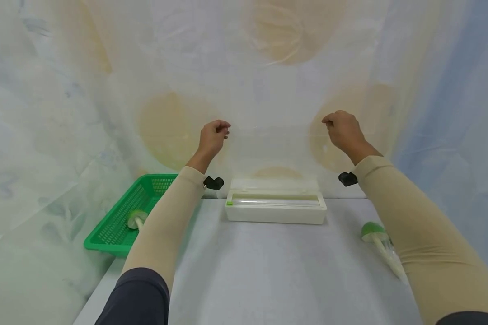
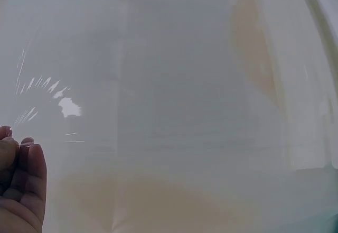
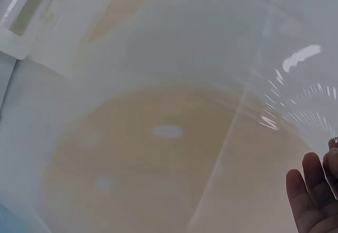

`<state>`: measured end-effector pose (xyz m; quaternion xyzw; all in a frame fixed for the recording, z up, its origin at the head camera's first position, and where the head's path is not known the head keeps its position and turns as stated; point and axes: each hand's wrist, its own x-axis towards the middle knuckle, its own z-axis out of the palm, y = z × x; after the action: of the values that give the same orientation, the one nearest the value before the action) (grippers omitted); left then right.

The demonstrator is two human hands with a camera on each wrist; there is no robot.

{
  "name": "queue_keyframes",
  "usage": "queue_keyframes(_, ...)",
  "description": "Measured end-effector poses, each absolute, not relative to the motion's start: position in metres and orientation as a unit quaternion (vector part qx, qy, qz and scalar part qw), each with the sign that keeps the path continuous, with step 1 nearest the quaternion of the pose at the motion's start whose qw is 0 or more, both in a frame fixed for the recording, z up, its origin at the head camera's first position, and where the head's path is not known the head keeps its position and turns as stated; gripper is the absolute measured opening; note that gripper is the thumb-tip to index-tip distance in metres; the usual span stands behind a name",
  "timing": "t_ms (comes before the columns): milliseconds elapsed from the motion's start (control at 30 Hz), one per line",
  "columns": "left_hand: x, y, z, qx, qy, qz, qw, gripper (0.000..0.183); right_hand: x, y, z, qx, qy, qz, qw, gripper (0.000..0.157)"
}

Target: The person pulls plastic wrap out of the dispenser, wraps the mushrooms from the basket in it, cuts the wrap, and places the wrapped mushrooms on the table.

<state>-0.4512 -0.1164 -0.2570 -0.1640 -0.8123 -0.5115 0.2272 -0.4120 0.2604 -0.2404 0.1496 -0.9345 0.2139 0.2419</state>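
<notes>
Clear cling film (image 2: 69, 108) is stretched between my two raised hands, showing mostly as glints and fine creases that fan out from the fingertips. My left hand (image 1: 212, 137) pinches one corner between thumb and fingers. At the other corner, my right hand (image 1: 344, 131) pinches the film (image 3: 301, 57), its other fingers spread loosely in the right wrist view. Below and between the hands, a white cling film dispenser (image 1: 276, 215) stands at the table's far edge, its lid raised and a shiny roll inside. A small green piece sits at its left front corner.
A green plastic basket (image 1: 101, 247) stands at the left, holding a green-capped, white-stemmed mushroom shape (image 1: 136, 220). A similar one (image 1: 375, 231) lies on the white table (image 1: 293, 271) beside my right forearm. A pale curtain (image 1: 268, 95) with orange circles hangs behind the table.
</notes>
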Motion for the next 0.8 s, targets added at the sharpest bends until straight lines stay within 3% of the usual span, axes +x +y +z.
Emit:
queue_keyframes(367,-0.442,-0.121,-0.248,-0.177,-0.801,-0.525,0.227,0.020,-0.409,0.259,-0.234,0.146,-0.928,0.229,0.255,0.032)
queue_keyframes(800,-0.422,-0.139,-0.261,-0.217,-0.800,-0.527,0.191,0.016,-0.388,0.274,-0.247,0.226,-0.905,0.243,0.266,0.030)
